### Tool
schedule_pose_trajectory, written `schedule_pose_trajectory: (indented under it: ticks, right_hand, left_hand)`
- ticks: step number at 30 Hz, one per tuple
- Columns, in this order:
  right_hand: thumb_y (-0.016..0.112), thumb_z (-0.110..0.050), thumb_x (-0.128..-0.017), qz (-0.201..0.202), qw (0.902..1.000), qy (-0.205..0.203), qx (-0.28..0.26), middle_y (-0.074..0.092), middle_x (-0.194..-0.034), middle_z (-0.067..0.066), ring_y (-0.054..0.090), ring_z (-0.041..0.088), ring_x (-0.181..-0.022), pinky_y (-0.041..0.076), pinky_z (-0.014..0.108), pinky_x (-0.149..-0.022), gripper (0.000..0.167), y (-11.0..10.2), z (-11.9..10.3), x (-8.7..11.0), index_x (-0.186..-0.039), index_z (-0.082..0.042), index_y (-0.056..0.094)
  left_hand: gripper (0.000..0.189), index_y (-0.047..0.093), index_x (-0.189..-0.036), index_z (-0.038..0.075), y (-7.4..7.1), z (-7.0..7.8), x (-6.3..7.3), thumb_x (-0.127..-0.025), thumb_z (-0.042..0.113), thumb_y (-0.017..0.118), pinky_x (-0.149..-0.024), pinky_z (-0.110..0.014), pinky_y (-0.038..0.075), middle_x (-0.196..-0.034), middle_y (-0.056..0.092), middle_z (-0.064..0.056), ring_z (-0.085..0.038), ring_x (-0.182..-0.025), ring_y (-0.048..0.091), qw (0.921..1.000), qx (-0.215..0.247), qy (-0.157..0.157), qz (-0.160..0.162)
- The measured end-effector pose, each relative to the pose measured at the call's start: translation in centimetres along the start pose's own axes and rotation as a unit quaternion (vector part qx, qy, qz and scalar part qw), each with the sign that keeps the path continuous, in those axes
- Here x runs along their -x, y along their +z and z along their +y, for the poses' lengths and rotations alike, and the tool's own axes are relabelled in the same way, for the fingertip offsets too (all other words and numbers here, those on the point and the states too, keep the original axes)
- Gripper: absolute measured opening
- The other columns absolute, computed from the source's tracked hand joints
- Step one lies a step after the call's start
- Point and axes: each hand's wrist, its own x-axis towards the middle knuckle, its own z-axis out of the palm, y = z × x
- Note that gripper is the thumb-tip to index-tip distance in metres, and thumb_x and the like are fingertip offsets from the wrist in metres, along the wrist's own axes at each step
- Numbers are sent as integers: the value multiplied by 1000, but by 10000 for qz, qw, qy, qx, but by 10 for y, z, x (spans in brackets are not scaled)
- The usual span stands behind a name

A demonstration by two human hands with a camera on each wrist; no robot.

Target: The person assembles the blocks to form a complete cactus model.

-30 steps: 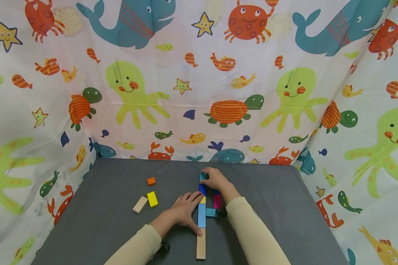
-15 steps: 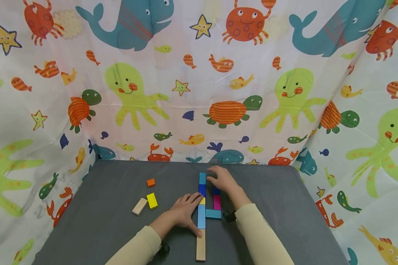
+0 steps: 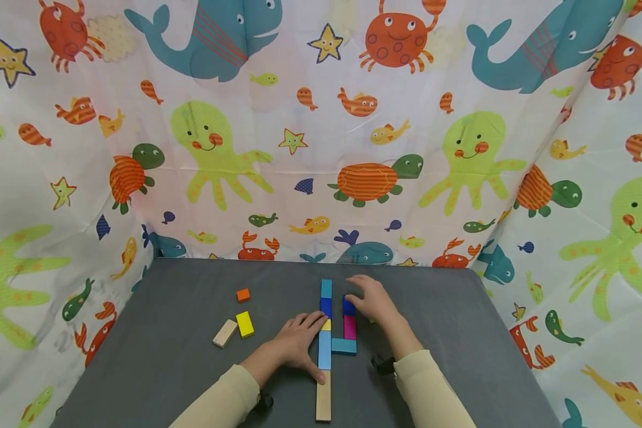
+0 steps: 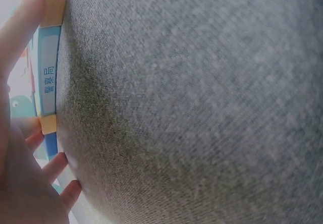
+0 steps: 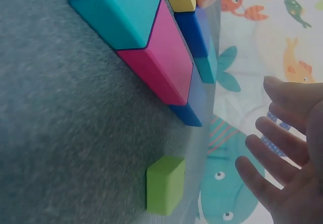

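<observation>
A straight line of blocks runs away from me: a plain wood block (image 3: 323, 398), a light blue block (image 3: 324, 349) with printed characters, a small yellow one (image 3: 327, 325), a dark blue one (image 3: 326, 307) and a teal one (image 3: 326, 288). My left hand (image 3: 294, 339) rests along its left side with fingers spread, thumb at the wood block and forefinger at the yellow. To the right, a teal block (image 3: 344, 346), a magenta block (image 3: 350, 327) and a second dark blue block (image 3: 349, 305) form a branch. My right hand (image 3: 375, 301) hovers beside that branch, fingers loose, holding nothing.
Left of the line lie an orange block (image 3: 243, 295), a yellow block (image 3: 245, 324) and a wood block (image 3: 225, 333). A green block (image 5: 165, 185) shows in the right wrist view. A sea-animal curtain (image 3: 299, 119) stands behind the grey table (image 3: 182, 285).
My right hand has let go of the teal block at the far end of the line and moved right and slightly toward me. The left hand has stayed in place.
</observation>
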Motion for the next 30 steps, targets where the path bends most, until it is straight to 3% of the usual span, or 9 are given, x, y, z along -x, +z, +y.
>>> schedule_pose_trajectory:
  ticks: [11,15,30]
  right_hand:
    - [82,-12,-93,-344,9991,244,-8,63,-145,20,57,42,-137,47,60,-112,48,-4,10,28,-139,-6,70]
    - [84,-6,-90,-394,9991,139,64,64,-142,21,58,43,-134,47,59,-111,48,-5,18,36,-135,-5,71]
    - [79,9,-85,-748,9969,196,147,63,-145,20,58,43,-132,45,63,-112,59,-7,45,48,-141,-6,68]
  left_hand:
    - [138,22,-171,24,0,-2,0,-63,82,85,-126,-59,25,-177,21,1,-33,-154,29,9999,107,-44,-81]
    - [138,21,-171,25,0,-1,-1,-63,83,85,-126,-59,25,-177,21,2,-32,-154,29,9999,61,-53,-82]
    - [140,20,-172,25,2,-3,-2,-62,83,85,-127,-58,24,-177,20,2,-31,-155,28,10000,71,-43,-39]
